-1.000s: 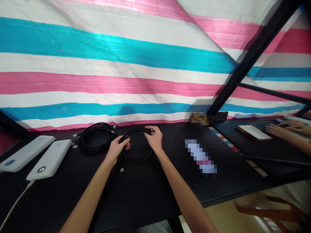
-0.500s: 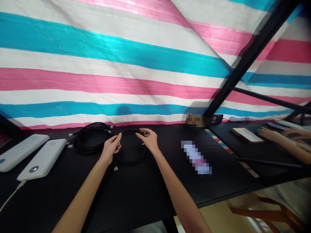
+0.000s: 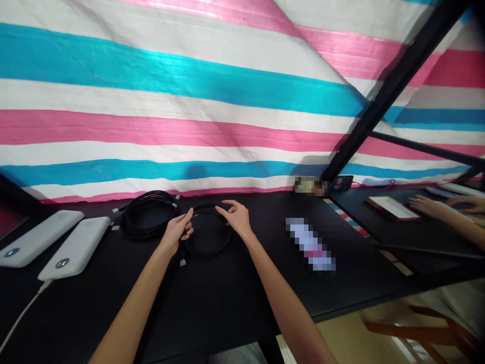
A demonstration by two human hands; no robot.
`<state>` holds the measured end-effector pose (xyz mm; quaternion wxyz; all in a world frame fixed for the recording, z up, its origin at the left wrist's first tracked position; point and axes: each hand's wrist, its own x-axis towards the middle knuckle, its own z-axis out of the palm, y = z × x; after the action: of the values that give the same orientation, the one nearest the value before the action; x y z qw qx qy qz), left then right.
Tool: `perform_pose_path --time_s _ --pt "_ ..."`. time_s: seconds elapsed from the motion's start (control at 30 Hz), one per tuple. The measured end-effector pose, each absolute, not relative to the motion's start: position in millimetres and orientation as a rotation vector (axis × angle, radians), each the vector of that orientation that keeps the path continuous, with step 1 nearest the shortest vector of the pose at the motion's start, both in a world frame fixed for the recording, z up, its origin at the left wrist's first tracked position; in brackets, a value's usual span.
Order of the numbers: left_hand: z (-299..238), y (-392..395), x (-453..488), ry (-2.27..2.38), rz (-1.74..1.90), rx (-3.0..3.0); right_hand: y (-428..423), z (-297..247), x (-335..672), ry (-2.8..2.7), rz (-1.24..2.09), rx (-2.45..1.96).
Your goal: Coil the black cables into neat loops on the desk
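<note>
A black cable point(image 3: 206, 254) is wound into a loose coil in front of me, and a light connector point(image 3: 183, 262) hangs at its lower left. My left hand point(image 3: 178, 231) is closed around the coil's left side, thumb along the top. At the upper right of the coil, my right hand point(image 3: 236, 218) pinches the cable between thumb and fingers. Just left of my left hand lies a second coil of black cable point(image 3: 131, 217) with light connectors at its ends.
Two white power banks point(image 3: 76, 248) lie at the left, the nearer with a white cable point(image 3: 23, 311) plugged in. A blurred-out flat object point(image 3: 310, 244) lies right. Beyond a black frame post point(image 3: 382, 101), another person's hand point(image 3: 424, 206) is by a shallow box point(image 3: 394, 207). Striped sheeting point(image 3: 189, 131) backs the table.
The view has shifted slightly, moving everything a little to the right. Both hands keep hold of the coil, and the right fingers have shifted slightly along the cable.
</note>
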<state>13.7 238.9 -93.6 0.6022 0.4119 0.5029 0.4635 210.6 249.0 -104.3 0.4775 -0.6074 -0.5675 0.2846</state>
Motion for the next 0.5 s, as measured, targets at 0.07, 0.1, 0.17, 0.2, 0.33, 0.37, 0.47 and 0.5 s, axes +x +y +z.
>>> perform_pose_path --time_s 0.07,0.1,0.17,0.2,0.33,0.37,0.47,0.5 --pt "-93 239 13 1.161 1.052 0.922 249 -103 213 -1.406 0.746 -1.456" --pt "-93 239 12 1.155 1.044 0.907 249 -103 214 -1.408 0.788 -1.442" --pt "-92 240 12 1.114 1.03 0.877 250 -102 215 -1.377 0.922 -1.408" --pt "-91 240 12 1.082 1.022 0.863 250 -101 215 -1.34 1.001 -1.388" --pt "-88 239 11 0.991 0.982 0.82 249 -95 213 -1.183 1.234 -1.317" --pt "-87 238 11 0.985 0.975 0.819 248 -94 212 -1.156 1.261 -1.302" --pt "-86 238 10 0.975 0.969 0.84 248 -91 213 -1.121 1.336 -1.255" --pt "-86 238 10 0.976 0.968 0.848 248 -91 213 -1.118 1.367 -1.24"
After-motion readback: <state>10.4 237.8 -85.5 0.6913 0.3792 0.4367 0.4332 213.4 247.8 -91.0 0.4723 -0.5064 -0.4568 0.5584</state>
